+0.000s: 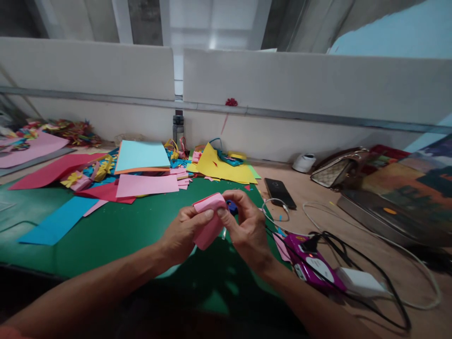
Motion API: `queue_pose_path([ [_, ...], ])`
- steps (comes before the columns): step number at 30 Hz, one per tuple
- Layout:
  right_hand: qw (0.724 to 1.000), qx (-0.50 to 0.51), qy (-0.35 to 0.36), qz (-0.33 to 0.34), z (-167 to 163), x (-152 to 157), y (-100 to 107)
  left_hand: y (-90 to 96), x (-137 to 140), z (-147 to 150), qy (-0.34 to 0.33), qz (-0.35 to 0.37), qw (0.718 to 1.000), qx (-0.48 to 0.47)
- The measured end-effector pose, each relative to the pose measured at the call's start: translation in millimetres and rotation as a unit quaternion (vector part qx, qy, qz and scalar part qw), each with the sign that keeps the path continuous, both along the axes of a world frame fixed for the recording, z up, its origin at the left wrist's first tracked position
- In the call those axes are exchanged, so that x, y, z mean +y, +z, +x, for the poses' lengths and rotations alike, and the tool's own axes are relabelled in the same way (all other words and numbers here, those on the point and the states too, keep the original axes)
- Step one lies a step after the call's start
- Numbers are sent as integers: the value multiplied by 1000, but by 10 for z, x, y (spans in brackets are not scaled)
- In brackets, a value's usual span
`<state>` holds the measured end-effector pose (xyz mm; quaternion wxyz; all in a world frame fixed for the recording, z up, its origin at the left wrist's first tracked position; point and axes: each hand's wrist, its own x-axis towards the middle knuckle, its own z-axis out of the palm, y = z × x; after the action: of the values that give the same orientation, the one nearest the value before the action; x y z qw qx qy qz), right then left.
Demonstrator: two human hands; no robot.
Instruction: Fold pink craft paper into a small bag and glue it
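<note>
Between my two hands is a folded piece of pink paper (207,228) with a red edge along its top, held above the green mat. My left hand (181,233) grips its left side, thumb pressed on the front. The thumb of my right hand (244,223) meets the paper's upper right corner, and its fingers curl behind. A dark blue object (232,207) shows beside the right fingers; I cannot make out its kind or whether the hand holds it. A small pale, shiny piece (224,233) sticks out below the right thumb.
Beyond the green mat (137,226) lie light blue paper (143,155), yellow paper (222,167), pink strips and a blue sheet (58,219). To the right are a phone (280,192), a purple power strip (312,266) with trailing cables, a white charger (362,281) and a handbag (341,169).
</note>
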<state>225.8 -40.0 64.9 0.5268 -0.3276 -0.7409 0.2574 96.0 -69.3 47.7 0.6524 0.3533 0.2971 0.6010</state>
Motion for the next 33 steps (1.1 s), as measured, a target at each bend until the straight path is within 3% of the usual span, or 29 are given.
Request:
queue_pose_path([
  [6, 993, 82, 46, -74, -10, -2, -27, -32, 21, -4, -17, 14, 1000, -4],
  [11, 970, 162, 85, -157, -18, -51, 9, -39, 23, -19, -21, 21, 999, 12],
  [16, 951, 209, 111, -200, -27, -53, 53, -54, 39, -34, -30, 31, 998, 34],
  [20, 946, 230, 108, -201, -34, -9, 36, -73, 43, -26, -43, 32, 998, 35],
  [33, 971, 169, 80, -150, 8, 59, -15, -71, 24, 2, -34, 5, 999, 39],
])
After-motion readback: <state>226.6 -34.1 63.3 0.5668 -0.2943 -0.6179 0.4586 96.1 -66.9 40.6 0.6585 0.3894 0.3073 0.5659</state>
